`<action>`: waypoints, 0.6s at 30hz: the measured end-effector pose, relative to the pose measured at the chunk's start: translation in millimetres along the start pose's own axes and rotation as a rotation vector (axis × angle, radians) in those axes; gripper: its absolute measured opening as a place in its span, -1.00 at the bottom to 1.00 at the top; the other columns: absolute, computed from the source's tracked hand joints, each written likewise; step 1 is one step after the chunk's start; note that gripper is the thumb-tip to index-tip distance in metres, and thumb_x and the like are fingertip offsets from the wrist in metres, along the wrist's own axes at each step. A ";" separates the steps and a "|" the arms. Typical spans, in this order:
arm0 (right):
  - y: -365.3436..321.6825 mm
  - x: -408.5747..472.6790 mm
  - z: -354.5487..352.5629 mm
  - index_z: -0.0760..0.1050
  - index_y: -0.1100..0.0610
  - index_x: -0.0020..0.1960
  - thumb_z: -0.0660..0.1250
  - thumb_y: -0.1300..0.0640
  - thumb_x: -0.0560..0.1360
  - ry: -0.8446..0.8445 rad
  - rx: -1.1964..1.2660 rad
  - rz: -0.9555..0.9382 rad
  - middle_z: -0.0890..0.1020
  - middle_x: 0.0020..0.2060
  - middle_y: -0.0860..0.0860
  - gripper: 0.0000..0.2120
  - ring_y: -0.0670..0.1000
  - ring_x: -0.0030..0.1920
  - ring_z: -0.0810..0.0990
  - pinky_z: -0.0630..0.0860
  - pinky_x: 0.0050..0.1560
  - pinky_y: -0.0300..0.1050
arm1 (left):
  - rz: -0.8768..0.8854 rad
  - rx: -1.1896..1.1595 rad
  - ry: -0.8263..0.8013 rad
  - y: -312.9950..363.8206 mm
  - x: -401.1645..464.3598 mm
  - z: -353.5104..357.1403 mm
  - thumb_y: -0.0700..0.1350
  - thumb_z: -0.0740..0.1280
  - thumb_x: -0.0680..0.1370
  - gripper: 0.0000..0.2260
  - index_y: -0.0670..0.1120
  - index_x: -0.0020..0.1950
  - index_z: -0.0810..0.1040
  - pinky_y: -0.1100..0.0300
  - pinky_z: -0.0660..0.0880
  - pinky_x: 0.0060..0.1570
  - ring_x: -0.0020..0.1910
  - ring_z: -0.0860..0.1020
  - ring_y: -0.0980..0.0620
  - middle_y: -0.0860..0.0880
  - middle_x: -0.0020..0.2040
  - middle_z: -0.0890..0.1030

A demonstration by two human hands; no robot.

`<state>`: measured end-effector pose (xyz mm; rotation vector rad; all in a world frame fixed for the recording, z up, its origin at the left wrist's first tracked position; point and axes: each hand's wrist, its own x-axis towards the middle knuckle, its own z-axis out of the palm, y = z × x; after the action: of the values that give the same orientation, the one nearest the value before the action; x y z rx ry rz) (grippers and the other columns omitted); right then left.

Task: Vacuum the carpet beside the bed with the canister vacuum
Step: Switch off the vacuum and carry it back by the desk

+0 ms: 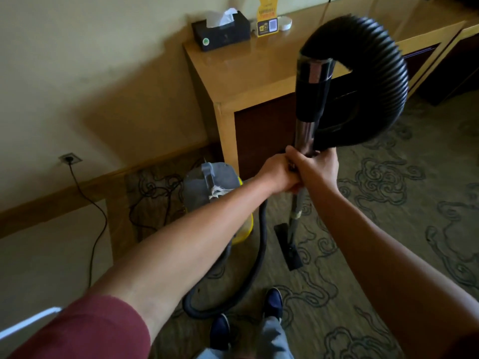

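Both hands were wrapped around the slim chrome-and-black metal wand (304,141) of the vacuum at about its middle: the left hand (278,177) gripped it from the near-left side with fingers curled round the tube, and the right hand (317,168) closed over it just above and to the right, the two touching. The wand's long axis ran nearly upright, tilting a little so that its lower end fell away from the hands, downward and slightly toward the person, to the flat black rectangular floor nozzle (288,248), which lay on the patterned grey-green carpet (388,229) with its own long side pointing roughly away from the person. Above the hands the thick black ribbed hose (381,73) arched over and dropped behind the wand, then looped along the floor to the grey-and-yellow canister body (215,195), which stood just left of the nozzle, against the light wooden desk (248,73). Neither hand was plainly nearer the nozzle; the left sat slightly lower on the tube. Judged from this, the next stroke would turn on tipping the wand forward so the nozzle slid along the carpet to the right, away from the canister. No bed was in view, so which way it lay could not be told.
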<state>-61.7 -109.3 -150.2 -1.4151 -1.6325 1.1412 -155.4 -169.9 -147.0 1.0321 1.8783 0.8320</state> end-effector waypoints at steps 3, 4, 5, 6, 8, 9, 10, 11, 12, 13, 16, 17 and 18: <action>5.5 38.7 1.9 0.51 0.06 0.17 0.65 -0.04 0.32 0.012 -0.023 -0.043 0.67 -0.04 -0.08 -0.48 -0.03 0.01 0.71 0.61 0.04 -0.15 | -0.004 -0.139 0.043 3.3 31.9 11.5 -0.33 0.22 0.58 -0.69 -0.12 -0.32 0.56 0.27 0.52 -0.53 -0.59 0.58 0.11 0.02 -0.57 0.59; 8.4 51.9 4.1 0.48 0.02 0.14 0.65 -0.03 0.32 0.015 -0.014 -0.046 0.67 -0.06 -0.10 -0.49 -0.07 -0.03 0.70 0.62 0.03 -0.15 | -0.023 -0.182 0.058 4.9 45.4 14.8 -0.32 0.17 0.60 -0.66 -0.15 -0.33 0.56 0.25 0.51 -0.53 -0.59 0.57 0.08 0.00 -0.56 0.59; 11.2 60.2 6.8 0.45 0.00 0.11 0.65 -0.02 0.32 0.016 -0.004 -0.042 0.66 -0.10 -0.13 -0.49 -0.13 -0.08 0.70 0.62 -0.01 -0.18 | -0.036 -0.228 0.073 4.9 55.0 17.0 -0.31 0.14 0.61 -0.64 -0.16 -0.33 0.55 0.23 0.50 -0.53 -0.60 0.56 0.04 -0.01 -0.56 0.58; 13.9 66.4 10.0 0.42 0.00 0.10 0.65 -0.01 0.32 0.011 0.007 -0.042 0.64 -0.13 -0.17 -0.49 -0.25 -0.15 0.67 0.61 -0.07 -0.26 | -0.037 -0.279 0.088 3.6 62.7 17.7 -0.31 0.13 0.62 -0.64 -0.17 -0.33 0.55 0.22 0.48 -0.53 -0.60 0.55 0.02 -0.02 -0.55 0.58; 18.3 75.5 16.7 0.41 0.01 0.10 0.65 -0.01 0.32 -0.019 -0.003 -0.044 0.59 -0.19 -0.23 -0.48 -0.43 -0.27 0.59 0.53 -0.22 -0.45 | -0.039 -0.346 0.085 -4.0 73.5 19.5 -0.29 0.12 0.64 -0.64 -0.15 -0.30 0.55 0.24 0.46 -0.54 -0.60 0.54 0.02 -0.03 -0.54 0.58; 20.6 79.3 19.4 0.42 0.02 0.10 0.64 -0.01 0.32 -0.042 -0.027 -0.047 0.58 -0.20 -0.24 -0.50 -0.45 -0.30 0.56 0.46 -0.28 -0.51 | -0.039 -0.361 0.056 -11.8 76.9 19.5 -0.28 0.12 0.65 -0.66 -0.14 -0.26 0.56 0.26 0.46 -0.55 -0.59 0.55 0.03 -0.03 -0.52 0.60; 23.4 83.4 21.5 0.45 0.04 0.08 0.63 -0.01 0.32 -0.064 -0.055 -0.049 0.57 -0.21 -0.23 -0.53 -0.44 -0.31 0.55 0.42 -0.32 -0.53 | -0.048 -0.371 0.023 -22.5 80.3 18.2 -0.26 0.14 0.66 -0.69 -0.11 -0.20 0.57 0.26 0.48 -0.54 -0.57 0.57 0.02 -0.04 -0.50 0.62; 26.7 88.1 24.5 0.49 0.07 0.06 0.61 -0.02 0.30 -0.087 -0.088 -0.055 0.58 -0.21 -0.21 -0.55 -0.39 -0.30 0.57 0.40 -0.33 -0.51 | -0.066 -0.381 0.001 -38.5 85.9 13.8 -0.23 0.16 0.67 -0.72 -0.08 -0.15 0.58 0.25 0.51 -0.49 -0.53 0.60 0.01 -0.05 -0.46 0.64; 30.5 92.5 26.4 0.54 0.10 0.06 0.59 -0.04 0.28 -0.114 -0.119 -0.060 0.61 -0.21 -0.16 -0.55 -0.32 -0.28 0.59 0.42 -0.32 -0.44 | -0.091 -0.362 0.014 -59.4 91.4 6.1 -0.20 0.20 0.67 -0.76 -0.02 -0.11 0.59 0.21 0.56 -0.41 -0.46 0.63 -0.01 -0.07 -0.40 0.66; 32.6 93.0 22.7 0.58 0.12 0.07 0.56 -0.07 0.25 -0.137 -0.141 -0.062 0.65 -0.18 -0.11 -0.53 -0.26 -0.25 0.60 0.44 -0.31 -0.38 | -0.126 -0.283 0.072 -80.7 92.1 -3.2 -0.17 0.24 0.64 -0.79 0.03 -0.13 0.59 0.13 0.58 -0.28 -0.37 0.65 -0.05 -0.08 -0.34 0.67; 37.5 112.3 19.3 0.64 0.04 0.02 0.51 -0.14 0.19 -0.136 -0.160 -0.064 0.69 -0.19 -0.10 -0.54 -0.25 -0.27 0.62 0.44 -0.41 -0.43 | -0.376 0.030 0.323 -172.5 106.7 -37.8 -0.14 0.28 0.60 -0.82 -0.04 -0.18 0.59 0.01 0.54 -0.10 -0.16 0.64 -0.13 -0.14 -0.22 0.62; 36.9 118.4 17.1 0.64 0.01 -0.06 0.51 -0.15 0.18 -0.116 -0.148 -0.063 0.68 -0.25 -0.12 -0.60 -0.27 -0.32 0.62 0.42 -0.45 -0.46 | -0.487 0.082 0.385 -204.9 108.4 -47.3 -0.12 0.29 0.60 -0.83 -0.14 -0.08 0.65 0.02 0.55 -0.10 -0.07 0.66 -0.17 -0.19 -0.16 0.64; 37.2 125.3 16.8 0.63 -0.05 -0.15 0.50 -0.15 0.17 -0.099 -0.131 -0.073 0.67 -0.33 -0.14 -0.69 -0.29 -0.37 0.62 0.41 -0.47 -0.46 | -0.596 0.100 0.426 -236.9 110.8 -54.3 -0.07 0.32 0.59 -0.76 -0.22 0.05 0.67 0.02 0.59 -0.02 0.01 0.67 -0.22 -0.24 -0.06 0.67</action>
<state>-84.4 11.8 -197.0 -1.3871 -1.8426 1.0951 -320.5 -186.6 -356.3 0.3072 2.4287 0.6300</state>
